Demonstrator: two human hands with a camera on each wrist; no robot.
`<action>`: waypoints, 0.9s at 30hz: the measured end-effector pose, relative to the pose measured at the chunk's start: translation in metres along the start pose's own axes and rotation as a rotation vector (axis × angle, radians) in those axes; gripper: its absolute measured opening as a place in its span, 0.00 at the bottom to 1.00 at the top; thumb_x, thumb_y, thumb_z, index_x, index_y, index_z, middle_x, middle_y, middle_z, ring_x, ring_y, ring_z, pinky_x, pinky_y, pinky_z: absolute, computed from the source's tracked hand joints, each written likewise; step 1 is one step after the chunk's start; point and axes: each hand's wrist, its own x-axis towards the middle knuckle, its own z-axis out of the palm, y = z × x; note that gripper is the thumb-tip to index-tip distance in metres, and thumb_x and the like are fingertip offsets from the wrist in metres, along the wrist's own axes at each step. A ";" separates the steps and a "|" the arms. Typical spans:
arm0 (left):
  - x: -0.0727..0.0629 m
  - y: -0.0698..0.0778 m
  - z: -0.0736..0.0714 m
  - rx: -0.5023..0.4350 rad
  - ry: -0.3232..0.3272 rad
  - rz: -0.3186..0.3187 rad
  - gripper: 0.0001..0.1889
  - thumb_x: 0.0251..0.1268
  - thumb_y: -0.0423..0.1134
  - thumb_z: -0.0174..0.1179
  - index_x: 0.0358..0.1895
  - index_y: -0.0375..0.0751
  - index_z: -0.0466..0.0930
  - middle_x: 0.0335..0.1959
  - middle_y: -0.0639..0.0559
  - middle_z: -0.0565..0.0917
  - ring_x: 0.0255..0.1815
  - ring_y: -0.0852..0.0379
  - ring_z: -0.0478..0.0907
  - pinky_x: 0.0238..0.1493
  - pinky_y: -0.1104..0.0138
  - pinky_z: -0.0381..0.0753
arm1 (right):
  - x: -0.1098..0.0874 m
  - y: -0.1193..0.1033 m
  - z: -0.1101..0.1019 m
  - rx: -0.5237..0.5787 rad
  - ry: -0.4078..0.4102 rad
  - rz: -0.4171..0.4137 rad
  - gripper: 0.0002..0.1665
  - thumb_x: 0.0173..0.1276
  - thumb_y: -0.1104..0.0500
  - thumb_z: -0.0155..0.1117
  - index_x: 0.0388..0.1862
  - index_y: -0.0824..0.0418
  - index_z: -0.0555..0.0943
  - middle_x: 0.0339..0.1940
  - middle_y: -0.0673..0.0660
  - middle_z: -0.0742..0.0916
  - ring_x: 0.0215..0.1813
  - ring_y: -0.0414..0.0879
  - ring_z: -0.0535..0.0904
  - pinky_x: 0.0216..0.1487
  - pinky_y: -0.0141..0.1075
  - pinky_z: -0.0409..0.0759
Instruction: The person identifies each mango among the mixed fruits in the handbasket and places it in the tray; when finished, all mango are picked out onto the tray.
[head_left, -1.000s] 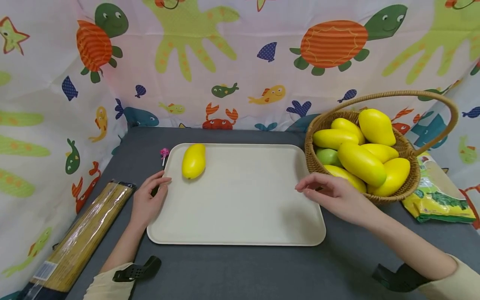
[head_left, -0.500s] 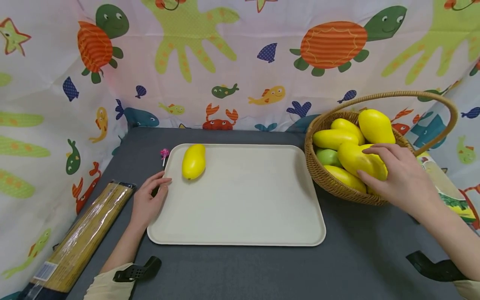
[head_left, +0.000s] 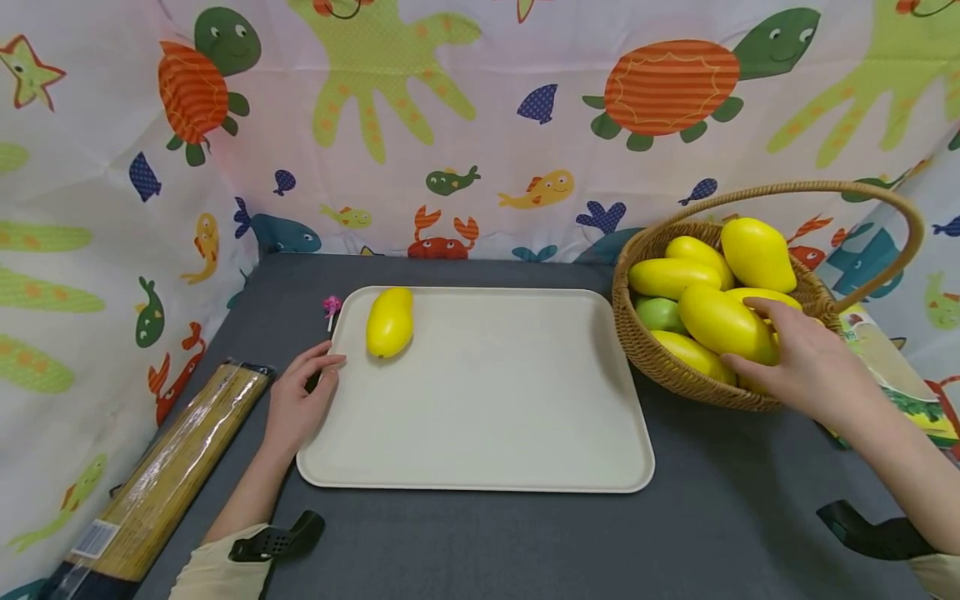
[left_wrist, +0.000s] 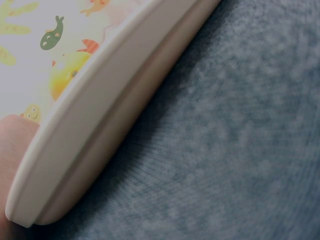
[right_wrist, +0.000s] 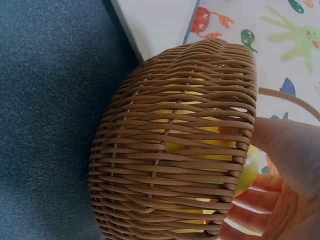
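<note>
In the head view a cream tray (head_left: 487, 400) lies on the dark cloth, with one yellow mango (head_left: 390, 322) at its back left. My left hand (head_left: 302, 402) rests at the tray's left rim, fingertips touching the edge. In the left wrist view the tray's side (left_wrist: 100, 115) fills the middle. At the right, my right hand (head_left: 813, 362) reaches over the front of a wicker basket (head_left: 663, 371) full of mangoes. Its thumb and fingers go round a mango mostly hidden by the hand, beside the front mango (head_left: 723, 321). The basket wall covers part of the fingers in the right wrist view.
A green mango (head_left: 658, 317) sits among the yellow ones, under the basket's arched handle (head_left: 810, 187). Right of the basket lies a yellow-green packet (head_left: 900, 392). At the left are a long plastic-wrapped bundle of thin sticks (head_left: 168, 467) and a small pink-topped item (head_left: 332, 307).
My right hand has moved from above the tray's right edge into the basket. The front mango, touched half a second ago, has shifted slightly. My left hand stays put.
</note>
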 end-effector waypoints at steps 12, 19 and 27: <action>0.001 -0.002 0.001 0.007 0.003 -0.006 0.12 0.71 0.36 0.55 0.51 0.38 0.84 0.66 0.45 0.73 0.68 0.42 0.67 0.64 0.46 0.68 | -0.005 -0.002 -0.005 0.178 0.049 0.132 0.45 0.66 0.47 0.67 0.71 0.69 0.61 0.59 0.75 0.72 0.51 0.70 0.69 0.33 0.40 0.75; 0.001 -0.003 0.001 0.004 0.008 -0.004 0.12 0.71 0.36 0.56 0.51 0.38 0.84 0.66 0.45 0.74 0.67 0.43 0.68 0.63 0.47 0.68 | -0.006 -0.003 -0.013 0.416 -0.010 0.243 0.44 0.70 0.44 0.61 0.76 0.63 0.56 0.66 0.71 0.66 0.56 0.63 0.65 0.33 0.25 0.69; 0.000 -0.003 0.000 -0.002 0.004 -0.003 0.12 0.71 0.35 0.56 0.52 0.38 0.84 0.66 0.45 0.73 0.68 0.43 0.68 0.64 0.47 0.68 | -0.004 -0.004 -0.013 0.879 -0.070 0.270 0.29 0.74 0.54 0.57 0.71 0.49 0.62 0.55 0.49 0.69 0.46 0.35 0.74 0.41 0.22 0.78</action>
